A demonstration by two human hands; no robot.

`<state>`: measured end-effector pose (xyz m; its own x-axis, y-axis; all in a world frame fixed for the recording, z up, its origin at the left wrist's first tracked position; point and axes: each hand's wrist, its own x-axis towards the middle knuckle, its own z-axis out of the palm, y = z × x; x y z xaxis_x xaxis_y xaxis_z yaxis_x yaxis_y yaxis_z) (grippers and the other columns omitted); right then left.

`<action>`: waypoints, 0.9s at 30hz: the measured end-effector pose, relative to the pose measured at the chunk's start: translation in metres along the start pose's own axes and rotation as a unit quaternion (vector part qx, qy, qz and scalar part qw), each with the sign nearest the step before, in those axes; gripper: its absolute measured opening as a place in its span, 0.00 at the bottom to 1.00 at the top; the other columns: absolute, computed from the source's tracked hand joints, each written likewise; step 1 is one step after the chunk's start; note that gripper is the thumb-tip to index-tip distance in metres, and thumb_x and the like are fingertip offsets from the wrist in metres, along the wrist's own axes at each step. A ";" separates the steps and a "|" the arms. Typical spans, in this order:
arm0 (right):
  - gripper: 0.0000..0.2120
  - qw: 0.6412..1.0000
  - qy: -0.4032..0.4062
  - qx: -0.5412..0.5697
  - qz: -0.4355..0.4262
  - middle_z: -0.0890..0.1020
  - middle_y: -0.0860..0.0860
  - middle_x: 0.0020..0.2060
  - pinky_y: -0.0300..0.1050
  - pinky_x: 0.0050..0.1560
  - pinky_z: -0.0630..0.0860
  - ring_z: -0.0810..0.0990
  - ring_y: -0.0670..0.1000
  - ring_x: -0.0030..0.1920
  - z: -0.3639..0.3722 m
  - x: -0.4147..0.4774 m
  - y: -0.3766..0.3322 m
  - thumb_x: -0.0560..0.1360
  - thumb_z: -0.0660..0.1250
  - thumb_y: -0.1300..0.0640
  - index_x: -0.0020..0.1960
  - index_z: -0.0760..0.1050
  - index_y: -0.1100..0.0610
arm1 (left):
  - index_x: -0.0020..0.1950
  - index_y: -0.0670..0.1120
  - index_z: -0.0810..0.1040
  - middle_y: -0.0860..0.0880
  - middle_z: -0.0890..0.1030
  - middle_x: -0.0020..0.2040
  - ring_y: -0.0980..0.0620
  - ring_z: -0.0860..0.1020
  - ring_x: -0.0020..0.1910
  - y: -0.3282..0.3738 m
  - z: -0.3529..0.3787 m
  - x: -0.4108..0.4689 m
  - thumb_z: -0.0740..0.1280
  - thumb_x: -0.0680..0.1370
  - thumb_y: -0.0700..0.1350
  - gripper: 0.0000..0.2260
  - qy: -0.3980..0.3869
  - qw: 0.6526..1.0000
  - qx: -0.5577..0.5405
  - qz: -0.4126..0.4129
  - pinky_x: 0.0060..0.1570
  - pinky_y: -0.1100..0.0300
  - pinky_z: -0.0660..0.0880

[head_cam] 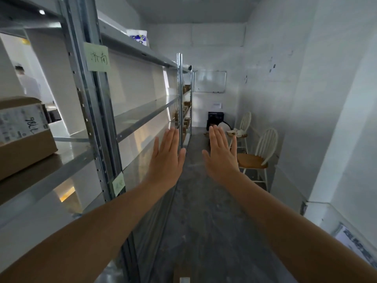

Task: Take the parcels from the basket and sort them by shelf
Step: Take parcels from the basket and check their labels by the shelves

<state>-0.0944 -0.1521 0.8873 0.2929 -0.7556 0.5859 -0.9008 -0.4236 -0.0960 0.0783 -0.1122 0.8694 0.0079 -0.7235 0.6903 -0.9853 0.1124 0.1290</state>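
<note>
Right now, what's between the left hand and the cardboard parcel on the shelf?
Head view: the rack's metal upright, carrying a green paper label, and a bare stretch of shelf board separate the left hand from the parcel.

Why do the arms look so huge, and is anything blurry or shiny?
Head view: the wide-angle lens stretches the forearms; the cardboard box at far left is blurred; the metal shelf shows glare; left hand and right hand look sharp.

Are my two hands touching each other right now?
Apart. The head view shows grey floor between the left hand and the right hand.
</note>
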 end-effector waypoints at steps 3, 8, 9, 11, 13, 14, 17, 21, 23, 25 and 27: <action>0.33 1.000 -0.006 -0.006 -0.009 0.40 0.50 0.80 0.55 0.71 0.28 0.35 0.48 0.78 0.018 0.009 0.011 0.83 0.49 0.47 0.80 0.37 0.55 | 0.81 0.45 0.46 0.49 0.47 0.81 0.54 0.41 0.79 0.003 0.011 0.006 0.41 0.82 0.56 0.28 -0.015 1.000 -0.004 -0.005 0.78 0.48 0.43; 0.33 0.999 -0.046 0.006 -0.021 0.41 0.51 0.80 0.60 0.75 0.33 0.37 0.50 0.79 0.060 0.032 0.034 0.83 0.50 0.47 0.80 0.38 0.56 | 0.81 0.43 0.47 0.46 0.47 0.81 0.50 0.43 0.80 -0.002 0.040 0.018 0.47 0.85 0.50 0.25 -0.039 0.999 0.010 -0.028 0.78 0.46 0.44; 0.33 0.998 -0.057 0.008 -0.027 0.43 0.52 0.80 0.61 0.75 0.34 0.38 0.50 0.79 0.072 0.035 0.039 0.82 0.50 0.47 0.80 0.39 0.56 | 0.80 0.43 0.47 0.46 0.48 0.81 0.50 0.44 0.80 -0.003 0.051 0.019 0.47 0.85 0.49 0.25 -0.048 0.998 0.013 -0.034 0.78 0.46 0.44; 0.33 0.996 -0.077 0.014 -0.044 0.44 0.52 0.80 0.62 0.75 0.36 0.40 0.50 0.79 0.102 0.043 0.051 0.82 0.51 0.48 0.80 0.41 0.56 | 0.80 0.42 0.47 0.45 0.48 0.81 0.49 0.45 0.80 -0.010 0.078 0.023 0.48 0.85 0.49 0.25 -0.067 0.996 0.027 -0.052 0.78 0.47 0.44; 0.33 0.994 -0.098 0.028 -0.046 0.45 0.52 0.80 0.62 0.76 0.36 0.41 0.50 0.79 0.135 0.048 0.065 0.81 0.52 0.48 0.80 0.41 0.56 | 0.80 0.41 0.48 0.45 0.48 0.81 0.49 0.45 0.80 -0.019 0.110 0.023 0.48 0.85 0.49 0.25 -0.088 0.992 0.047 -0.071 0.78 0.47 0.43; 0.33 0.993 -0.107 0.033 -0.047 0.45 0.52 0.80 0.62 0.76 0.36 0.41 0.50 0.79 0.150 0.049 0.070 0.81 0.52 0.49 0.80 0.41 0.56 | 0.80 0.42 0.48 0.45 0.49 0.81 0.49 0.46 0.80 -0.023 0.123 0.022 0.48 0.85 0.49 0.25 -0.095 0.991 0.053 -0.073 0.78 0.47 0.43; 0.33 0.983 -0.168 0.043 -0.055 0.45 0.52 0.80 0.61 0.76 0.36 0.40 0.50 0.79 0.205 0.053 0.091 0.81 0.51 0.49 0.80 0.41 0.57 | 0.80 0.42 0.48 0.45 0.49 0.81 0.50 0.47 0.80 -0.030 0.175 0.019 0.47 0.85 0.49 0.25 -0.128 0.986 0.050 -0.096 0.78 0.49 0.41; 0.33 0.968 -0.228 0.078 -0.068 0.45 0.51 0.80 0.60 0.75 0.35 0.40 0.49 0.79 0.274 0.052 0.119 0.81 0.52 0.50 0.80 0.40 0.58 | 0.80 0.41 0.50 0.45 0.51 0.81 0.49 0.48 0.80 -0.038 0.238 -0.001 0.48 0.84 0.49 0.25 -0.170 0.974 0.045 -0.146 0.78 0.49 0.42; 0.33 0.960 -0.259 0.086 -0.058 0.44 0.51 0.80 0.60 0.75 0.36 0.40 0.49 0.79 0.304 0.049 0.130 0.82 0.52 0.50 0.80 0.40 0.58 | 0.80 0.42 0.50 0.45 0.51 0.81 0.49 0.48 0.80 -0.039 0.265 -0.013 0.49 0.85 0.49 0.25 -0.198 0.965 0.045 -0.167 0.78 0.48 0.43; 0.33 0.950 -0.293 0.099 -0.051 0.44 0.51 0.80 0.60 0.76 0.36 0.40 0.49 0.79 0.334 0.042 0.141 0.82 0.53 0.51 0.80 0.40 0.58 | 0.80 0.42 0.49 0.46 0.50 0.81 0.49 0.47 0.80 -0.041 0.288 -0.027 0.49 0.85 0.49 0.25 -0.231 0.954 0.045 -0.187 0.78 0.47 0.44; 0.33 0.940 -0.317 0.104 -0.063 0.44 0.51 0.80 0.61 0.75 0.36 0.40 0.49 0.79 0.362 0.037 0.150 0.82 0.53 0.51 0.80 0.40 0.57 | 0.80 0.42 0.49 0.46 0.50 0.81 0.50 0.46 0.80 -0.042 0.306 -0.040 0.49 0.85 0.49 0.25 -0.253 0.944 0.041 -0.207 0.78 0.48 0.43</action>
<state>-0.1027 -0.4240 0.6034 0.5848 -0.8111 0.0111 -0.7833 -0.5682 -0.2522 0.0672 -0.2966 0.6187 0.3323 -0.9292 0.1616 -0.9260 -0.2889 0.2428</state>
